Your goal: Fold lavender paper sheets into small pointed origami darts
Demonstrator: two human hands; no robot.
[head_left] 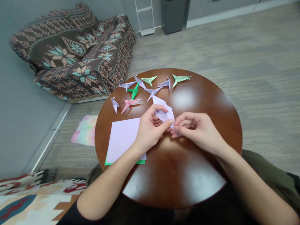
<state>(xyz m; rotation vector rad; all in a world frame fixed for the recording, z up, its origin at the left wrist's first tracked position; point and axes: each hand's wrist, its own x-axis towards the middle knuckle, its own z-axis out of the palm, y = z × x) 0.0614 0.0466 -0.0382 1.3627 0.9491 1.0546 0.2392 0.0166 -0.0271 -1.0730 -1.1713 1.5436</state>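
Note:
A partly folded sheet of lilac origami paper (167,115) is held over the middle of the round table. My left hand (152,126) grips its left side, thumb on top and fingers beneath and behind. At the paper's lower right corner, my right hand (191,126) pinches the edge between thumb and fingers. The paper's far end is pointed, with crease lines across its surface. Below my left forearm lies a stack of square paper (123,137), lilac on top with a green edge (140,162) showing underneath.
Several folded paper cranes sit along the table's far left side, among them a pink one (128,103), a dark green one (134,91) and a pale green one (179,79). The wooden table (208,103) is glossy. A patterned sofa (82,56) stands beyond it.

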